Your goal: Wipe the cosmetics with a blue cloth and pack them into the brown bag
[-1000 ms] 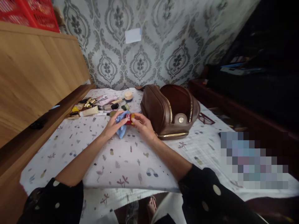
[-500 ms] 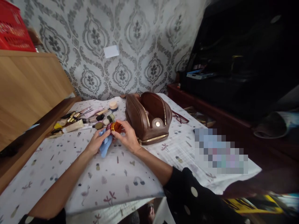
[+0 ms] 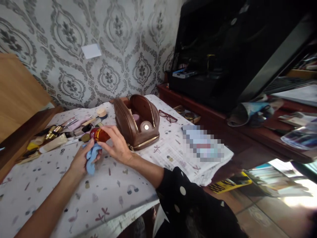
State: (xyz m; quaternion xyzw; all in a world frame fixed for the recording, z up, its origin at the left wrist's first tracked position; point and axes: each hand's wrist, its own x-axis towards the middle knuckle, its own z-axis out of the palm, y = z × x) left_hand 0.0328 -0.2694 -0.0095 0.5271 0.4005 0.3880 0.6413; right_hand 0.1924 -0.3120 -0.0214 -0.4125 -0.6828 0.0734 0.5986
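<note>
My left hand (image 3: pixel 79 159) is closed around a crumpled light-blue cloth (image 3: pixel 91 162) and the near end of a small red-labelled amber bottle (image 3: pixel 99 135). The fingers and thumb of my right hand (image 3: pixel 118 148) grip the bottle's amber end. Its far end is partly hidden by those fingers. Just right of my hands stands a brown leather cosmetic bag (image 3: pixel 123 120), unzipped, with a pinkish round item (image 3: pixel 135 117) inside. Behind my left hand lie several cosmetics, among them a cream tube (image 3: pixel 53 143), gold-trimmed tubes (image 3: pixel 53 131) and a round jar (image 3: pixel 101 113).
A patterned white cloth (image 3: pixel 109 188) covers the table. Red-framed glasses (image 3: pixel 168 116) lie right of the bag, and a blurred-out flat object (image 3: pixel 201 142) is nearer the table's right edge. A wooden panel (image 3: pixel 22 84) rises at left; a large black screen (image 3: pixel 218 43) stands at right.
The view has swung to the right, so the table shifts leftward in it. The bottle has turned in my hands, its amber end now showing more. Both hands still hold it with the cloth.
</note>
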